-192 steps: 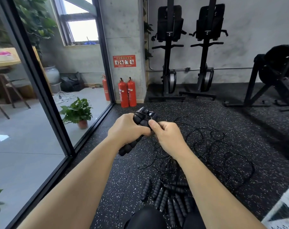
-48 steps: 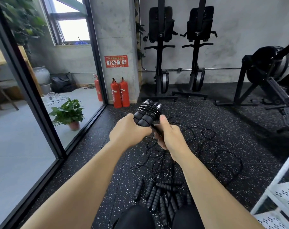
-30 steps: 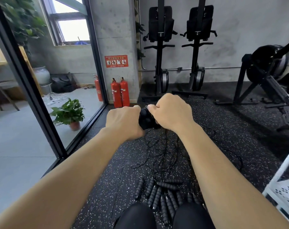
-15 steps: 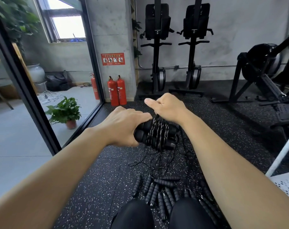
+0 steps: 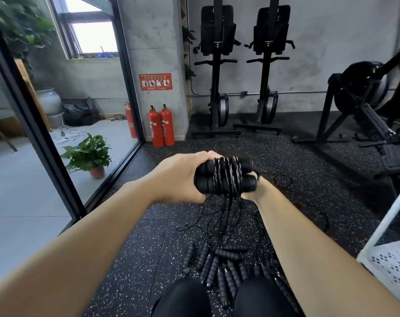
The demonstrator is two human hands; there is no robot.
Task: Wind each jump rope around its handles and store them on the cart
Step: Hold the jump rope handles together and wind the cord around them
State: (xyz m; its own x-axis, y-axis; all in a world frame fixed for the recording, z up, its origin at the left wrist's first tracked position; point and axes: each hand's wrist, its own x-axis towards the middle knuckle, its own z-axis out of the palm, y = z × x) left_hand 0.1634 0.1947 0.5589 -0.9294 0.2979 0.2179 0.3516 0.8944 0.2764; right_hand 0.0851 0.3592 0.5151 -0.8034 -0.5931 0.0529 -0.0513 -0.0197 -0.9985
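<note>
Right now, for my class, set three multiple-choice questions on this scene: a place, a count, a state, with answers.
1. Where does the potted plant stand? A on the cart; B behind the glass wall; C beside the black exercise machines.
2. How many red fire extinguishers show? A one; B three; C five.
3. How is the jump rope in the left hand? A partly wound round its handles; B fully unwound; C knotted.
Answers: 1B, glass fronts it; 2B, two by the pillar, one behind glass; 3A, coils wrap the handles, cord hangs below.
</note>
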